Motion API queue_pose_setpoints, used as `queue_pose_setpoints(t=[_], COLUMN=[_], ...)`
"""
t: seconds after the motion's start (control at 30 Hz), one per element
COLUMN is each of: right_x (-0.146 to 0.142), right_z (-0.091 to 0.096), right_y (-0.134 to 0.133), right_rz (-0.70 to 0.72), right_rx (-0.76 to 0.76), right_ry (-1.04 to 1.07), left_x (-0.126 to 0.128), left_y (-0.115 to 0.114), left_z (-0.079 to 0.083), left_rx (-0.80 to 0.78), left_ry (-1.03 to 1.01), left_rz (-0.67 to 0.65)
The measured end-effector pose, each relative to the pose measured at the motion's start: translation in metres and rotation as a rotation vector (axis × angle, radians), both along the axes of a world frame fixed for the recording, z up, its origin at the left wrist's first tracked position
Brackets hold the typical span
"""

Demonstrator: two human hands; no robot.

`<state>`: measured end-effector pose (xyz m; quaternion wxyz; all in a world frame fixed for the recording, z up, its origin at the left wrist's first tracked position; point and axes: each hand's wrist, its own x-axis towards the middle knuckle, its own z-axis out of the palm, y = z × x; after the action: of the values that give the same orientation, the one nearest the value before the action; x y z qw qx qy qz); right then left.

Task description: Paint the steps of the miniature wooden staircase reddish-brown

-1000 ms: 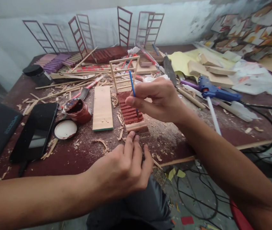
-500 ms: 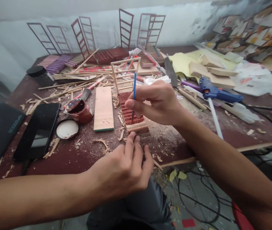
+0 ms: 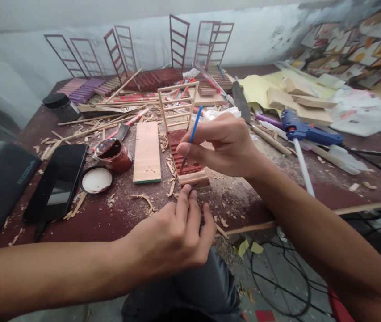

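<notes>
My right hand [image 3: 227,143] is closed in a pinch around a thin paintbrush [image 3: 196,125] with a blue handle. Its dark tip meets the lower left of the red-painted, ridged steps on a small wooden model [image 3: 174,139]. At the model's far end rises a bare wooden ladder-like frame [image 3: 162,107]. My left hand [image 3: 180,235] lies in front with fingers extended, its fingertips touching the unpainted near edge; the thumb is hidden. To the left stand an open jar of dark red paint [image 3: 121,163] and its lid [image 3: 96,180], beside a flat wooden board [image 3: 147,152].
A phone [image 3: 56,183] and a dark case [image 3: 4,192] lie at left. At right is a blue glue gun [image 3: 311,130] with its cable. Wood blocks [image 3: 299,105], sticks and shavings cover much of the table. Several painted models with frames [image 3: 179,42] stand along the wall.
The paintbrush has gone from nearly upright to slanted, its tip moving left across the lowest steps. My left hand stays in place at the model's near edge. The view has shifted slightly.
</notes>
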<state>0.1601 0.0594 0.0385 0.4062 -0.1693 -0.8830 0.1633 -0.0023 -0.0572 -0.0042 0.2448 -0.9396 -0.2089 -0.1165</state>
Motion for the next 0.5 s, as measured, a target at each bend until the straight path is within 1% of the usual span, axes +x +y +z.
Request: queue_pose_setpoints(t=[0.13,0.33,0.5], right_x=[0.004,0.011,0.017], right_z=[0.001,0.006,0.012], right_y=[0.003,0.005,0.007], right_rz=[0.023,0.007,0.042], right_rx=[-0.022,-0.015,-0.088], right_ry=[-0.044,-0.094,-0.222], left_x=[0.001,0.001,0.000], left_y=[0.001,0.001,0.001], left_z=[0.001,0.002,0.003], left_rx=[0.001,0.008,0.010], left_ry=[0.001,0.004,0.016], left_rz=[-0.007,-0.007,-0.004])
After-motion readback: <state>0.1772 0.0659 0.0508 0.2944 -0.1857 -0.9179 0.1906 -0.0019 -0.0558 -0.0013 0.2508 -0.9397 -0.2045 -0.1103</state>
